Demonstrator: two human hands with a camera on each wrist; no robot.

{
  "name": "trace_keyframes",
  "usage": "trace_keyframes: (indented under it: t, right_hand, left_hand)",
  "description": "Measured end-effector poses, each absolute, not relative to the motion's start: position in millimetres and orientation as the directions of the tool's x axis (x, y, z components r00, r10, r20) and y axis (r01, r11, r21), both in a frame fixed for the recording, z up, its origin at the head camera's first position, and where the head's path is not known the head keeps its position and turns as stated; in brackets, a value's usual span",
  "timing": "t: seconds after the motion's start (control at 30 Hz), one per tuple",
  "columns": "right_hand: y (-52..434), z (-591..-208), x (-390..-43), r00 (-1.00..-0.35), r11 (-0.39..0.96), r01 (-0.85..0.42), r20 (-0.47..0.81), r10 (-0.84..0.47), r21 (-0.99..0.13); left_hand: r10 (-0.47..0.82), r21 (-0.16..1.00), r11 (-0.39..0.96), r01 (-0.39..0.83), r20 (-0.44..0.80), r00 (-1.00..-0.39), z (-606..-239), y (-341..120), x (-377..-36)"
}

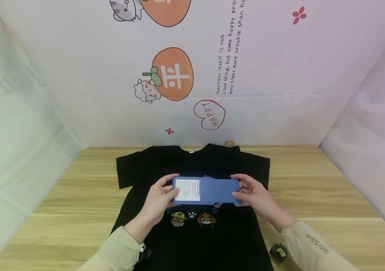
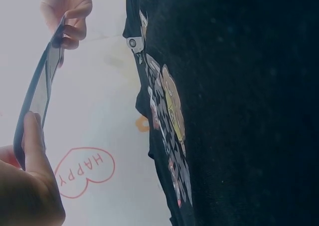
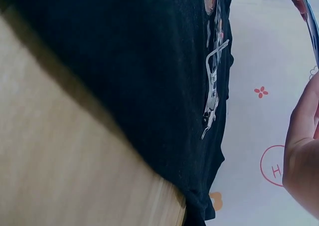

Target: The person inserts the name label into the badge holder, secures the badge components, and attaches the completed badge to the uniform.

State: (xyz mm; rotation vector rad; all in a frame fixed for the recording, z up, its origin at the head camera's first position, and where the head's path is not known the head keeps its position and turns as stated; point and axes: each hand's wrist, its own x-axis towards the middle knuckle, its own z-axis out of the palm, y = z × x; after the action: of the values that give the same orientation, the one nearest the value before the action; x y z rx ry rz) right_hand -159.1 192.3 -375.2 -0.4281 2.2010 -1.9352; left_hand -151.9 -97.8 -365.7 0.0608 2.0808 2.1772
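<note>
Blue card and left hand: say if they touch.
Touching. Head view shows the left hand gripping the blue card's left end; the left wrist view shows its thumb on the edge.

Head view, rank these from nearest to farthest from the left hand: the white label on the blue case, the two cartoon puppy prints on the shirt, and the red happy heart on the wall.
From the left hand:
1. White label, on the blue case at the fingertips.
2. Puppy prints, just below on the black shirt.
3. HAPPY heart, up on the back wall.
</note>
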Motion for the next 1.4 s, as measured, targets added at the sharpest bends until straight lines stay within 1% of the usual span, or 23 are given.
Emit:
trace_keyframes:
  t: [0.57,0.8,1.03,1.4]
  right_hand:
    - [183,-378,-161,-0.937,0.096,-0.091,0.052,-0.344,-0.991]
    - [179,-379,-162,-0.934,0.068,-0.074,0.045,-0.355,-0.995]
    - [177,-379,-162,-0.926,0.055,-0.102,0.074,-0.370,-0.993]
    - [170,-378,-164,-0.927,0.071,-0.097,0.064,-0.370,-0.993]
  left_hand:
    - [0.133,0.997,-0.047,-0.064,-0.058,-0.989,-369,-98,-152]
    - [0.139,0.997,-0.046,-0.066,-0.059,-0.989,-370,-97,-152]
    - [0.136,0.996,-0.051,-0.068,-0.060,-0.989,-370,-96,-152]
    - [0.141,0.996,-0.060,-0.069,-0.060,-0.988,-369,-96,-153]
